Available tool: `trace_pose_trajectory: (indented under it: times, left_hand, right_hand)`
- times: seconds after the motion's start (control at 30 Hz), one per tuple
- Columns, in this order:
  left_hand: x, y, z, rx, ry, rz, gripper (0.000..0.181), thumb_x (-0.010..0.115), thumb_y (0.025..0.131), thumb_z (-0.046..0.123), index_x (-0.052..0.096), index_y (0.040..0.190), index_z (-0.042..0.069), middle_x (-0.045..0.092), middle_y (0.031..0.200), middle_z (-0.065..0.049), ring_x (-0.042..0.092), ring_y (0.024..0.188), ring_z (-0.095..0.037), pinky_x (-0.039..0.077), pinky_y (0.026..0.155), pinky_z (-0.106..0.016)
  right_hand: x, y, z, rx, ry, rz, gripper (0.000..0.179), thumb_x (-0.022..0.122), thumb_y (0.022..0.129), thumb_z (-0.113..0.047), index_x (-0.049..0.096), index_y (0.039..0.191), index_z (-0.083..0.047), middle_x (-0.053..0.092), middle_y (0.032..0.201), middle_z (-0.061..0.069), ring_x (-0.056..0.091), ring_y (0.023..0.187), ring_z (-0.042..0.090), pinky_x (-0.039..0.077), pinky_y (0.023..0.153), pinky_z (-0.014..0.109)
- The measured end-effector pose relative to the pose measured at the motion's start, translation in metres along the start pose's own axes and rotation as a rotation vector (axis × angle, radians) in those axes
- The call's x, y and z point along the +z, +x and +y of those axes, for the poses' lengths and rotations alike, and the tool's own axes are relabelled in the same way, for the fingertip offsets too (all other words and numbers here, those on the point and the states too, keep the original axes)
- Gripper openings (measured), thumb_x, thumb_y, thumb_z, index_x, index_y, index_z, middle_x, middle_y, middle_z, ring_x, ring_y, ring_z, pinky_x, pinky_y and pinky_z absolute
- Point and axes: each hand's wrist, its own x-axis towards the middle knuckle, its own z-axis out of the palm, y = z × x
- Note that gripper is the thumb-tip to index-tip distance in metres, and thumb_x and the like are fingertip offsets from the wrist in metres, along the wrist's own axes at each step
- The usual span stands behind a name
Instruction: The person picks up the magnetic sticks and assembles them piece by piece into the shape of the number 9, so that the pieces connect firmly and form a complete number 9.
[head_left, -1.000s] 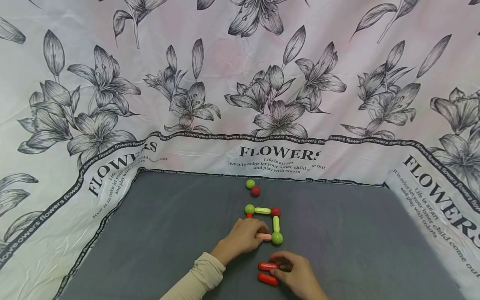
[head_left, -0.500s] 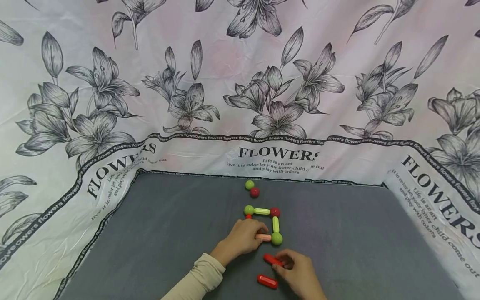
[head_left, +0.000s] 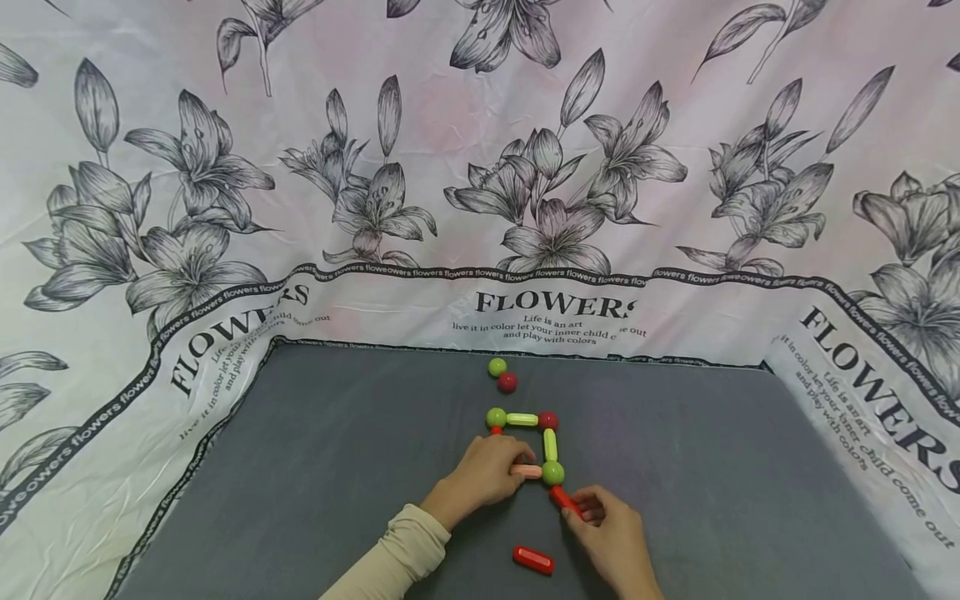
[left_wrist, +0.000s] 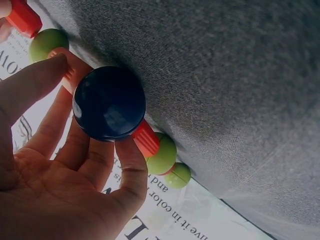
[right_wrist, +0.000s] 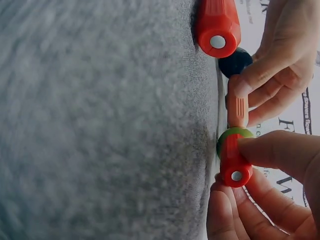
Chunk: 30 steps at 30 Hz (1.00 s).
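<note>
Pinched between the right hand's (head_left: 611, 533) thumb and fingers, one red rod (head_left: 564, 500) points its far end at the near green ball (head_left: 552, 473), apparently touching; its long axis slants from front right to back left. The left hand (head_left: 483, 471) is clamped on the single pink rod (head_left: 528, 472), which runs crosswise between that ball and the one navy ball (left_wrist: 109, 102). Red rods total three: the held one, a loose rod (head_left: 533, 560) lying nearly crosswise at the front, and a third rod (left_wrist: 147, 139) between the navy ball and a second green ball (head_left: 497, 417). Two yellow rods (head_left: 522, 419) meet at a red ball (head_left: 548, 421). Behind sit the third green ball (head_left: 497, 367) and second red ball (head_left: 507, 382), side by side.
</note>
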Motion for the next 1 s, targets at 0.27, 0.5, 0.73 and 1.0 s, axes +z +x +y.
trace_pose_trajectory:
  times: [0.27, 0.5, 0.73, 1.0]
  left_hand:
    - [0.0004, -0.0001, 0.0005, -0.006, 0.000, 0.005, 0.023, 0.074, 0.089, 0.019, 0.075, 0.111, 0.024, 0.068, 0.085, 0.012, 0.059, 0.077, -0.004, 0.049, 0.084, -0.037]
    - [0.0007, -0.0008, 0.0010, -0.003, 0.013, 0.019, 0.021, 0.075, 0.089, 0.020, 0.076, 0.110, 0.024, 0.070, 0.085, 0.011, 0.061, 0.078, -0.005, 0.049, 0.085, -0.037]
    - [0.0008, -0.0005, 0.0016, 0.000, 0.009, 0.031, 0.020, 0.074, 0.089, 0.020, 0.076, 0.109, 0.023, 0.069, 0.086, 0.010, 0.060, 0.078, -0.005, 0.049, 0.085, -0.037]
    - [0.0012, -0.0011, 0.0021, 0.007, 0.019, 0.031, 0.019, 0.074, 0.090, 0.021, 0.076, 0.108, 0.023, 0.071, 0.088, 0.011, 0.061, 0.080, -0.005, 0.049, 0.084, -0.036]
  right_hand:
    - [-0.0014, 0.0013, -0.0002, 0.032, -0.015, 0.022, 0.016, 0.079, 0.082, -0.010, 0.072, 0.095, -0.004, 0.071, 0.082, 0.005, 0.061, 0.070, 0.009, 0.049, 0.061, 0.021]
    - [-0.0015, 0.0006, -0.0008, 0.017, -0.017, 0.018, 0.017, 0.080, 0.082, -0.011, 0.071, 0.096, -0.005, 0.071, 0.082, 0.004, 0.061, 0.071, 0.009, 0.049, 0.061, 0.021]
    - [0.0006, 0.0004, -0.0024, -0.007, -0.022, 0.017, 0.019, 0.082, 0.080, -0.013, 0.071, 0.095, -0.007, 0.072, 0.082, 0.003, 0.062, 0.070, 0.007, 0.050, 0.063, 0.020]
    - [0.0009, 0.0003, -0.0068, 0.032, -0.023, -0.037, 0.024, 0.084, 0.080, -0.016, 0.071, 0.098, -0.006, 0.071, 0.083, 0.003, 0.062, 0.070, 0.010, 0.049, 0.061, 0.023]
